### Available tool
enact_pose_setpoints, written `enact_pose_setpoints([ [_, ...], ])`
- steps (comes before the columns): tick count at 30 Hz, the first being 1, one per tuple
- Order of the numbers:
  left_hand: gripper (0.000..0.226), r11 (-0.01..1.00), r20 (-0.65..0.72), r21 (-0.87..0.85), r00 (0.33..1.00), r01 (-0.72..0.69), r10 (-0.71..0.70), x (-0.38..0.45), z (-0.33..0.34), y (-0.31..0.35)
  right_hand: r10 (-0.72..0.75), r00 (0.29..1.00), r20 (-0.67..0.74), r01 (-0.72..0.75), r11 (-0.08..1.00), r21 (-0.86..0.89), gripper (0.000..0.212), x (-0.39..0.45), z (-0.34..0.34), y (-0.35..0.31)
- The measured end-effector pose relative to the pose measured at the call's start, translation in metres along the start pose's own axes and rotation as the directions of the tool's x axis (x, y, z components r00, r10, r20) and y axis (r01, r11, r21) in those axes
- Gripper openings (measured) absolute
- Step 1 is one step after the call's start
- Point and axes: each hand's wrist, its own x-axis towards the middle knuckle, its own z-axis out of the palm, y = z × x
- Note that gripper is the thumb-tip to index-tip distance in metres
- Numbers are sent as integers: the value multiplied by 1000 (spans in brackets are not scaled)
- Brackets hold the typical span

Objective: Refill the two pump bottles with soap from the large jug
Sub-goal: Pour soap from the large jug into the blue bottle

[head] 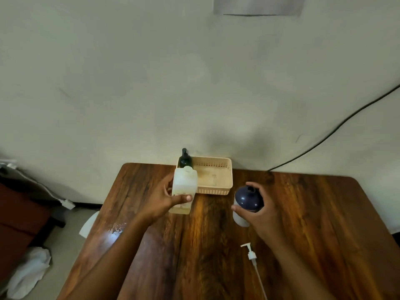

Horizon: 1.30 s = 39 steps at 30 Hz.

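Observation:
A translucent white soap jug (185,182) stands upright on the wooden table (313,213), its cap on, with my left hand (166,198) wrapped around its side. My right hand (258,210) grips a dark blue bottle (247,199) with a white label; its neck is open and the pump is off. That white pump head with its long tube (253,259) lies flat on the table, nearer to me than the blue bottle. A second, dark green pump bottle (184,159) stands in the left end of a beige basket (216,180), its pump fitted.
The beige basket sits against the wall at the table's far edge. A black cable (337,128) runs down the wall at the right. White cloth (28,269) and a dark seat (19,215) lie off the table's left side. A wet patch (118,228) marks the left edge.

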Motion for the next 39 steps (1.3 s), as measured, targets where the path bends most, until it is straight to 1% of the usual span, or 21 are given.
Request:
enact_pose_setpoints([
  [3, 76, 996, 43, 23, 996, -83, 82, 8, 3, 54, -24, 999, -41, 27, 996, 85, 86, 10, -19, -25],
  [5, 72, 987, 71, 70, 988, -145, 140, 12, 6, 89, -25, 997, -78, 37, 988, 148, 87, 17, -29, -44],
  [9, 69, 954, 100, 161, 965, -254, 241, 16, 13, 155, -80, 987, -139, 106, 974, 199, 79, 29, -52, -83],
  [13, 70, 914, 129, 222, 939, -341, 319, 13, 22, 210, -121, 978, -169, 161, 954, 253, 74, 36, -73, -118],
  [16, 65, 879, 160, 276, 920, -390, 358, 9, 29, 244, -147, 974, -170, 191, 939, 286, 74, 37, -90, -142],
  [19, 64, 852, 187, 319, 908, -416, 374, 5, 31, 268, -150, 976, -160, 191, 940, 282, 82, 39, -103, -160],
  [22, 65, 813, 219, 386, 899, -436, 378, 0, 33, 292, -162, 973, -165, 202, 944, 262, 79, 39, -120, -179],
  [25, 63, 799, 240, 415, 899, -436, 366, -4, 33, 311, -189, 969, -158, 224, 941, 254, 75, 39, -135, -195],
  [30, 68, 747, 323, 484, 887, -455, 331, -10, 33, 338, -238, 960, -147, 269, 932, 243, 75, 37, -149, -214],
  [39, 59, 670, 418, 530, 848, -520, 327, -15, 30, 378, -265, 961, -84, 277, 932, 235, 73, 35, -160, -230],
])
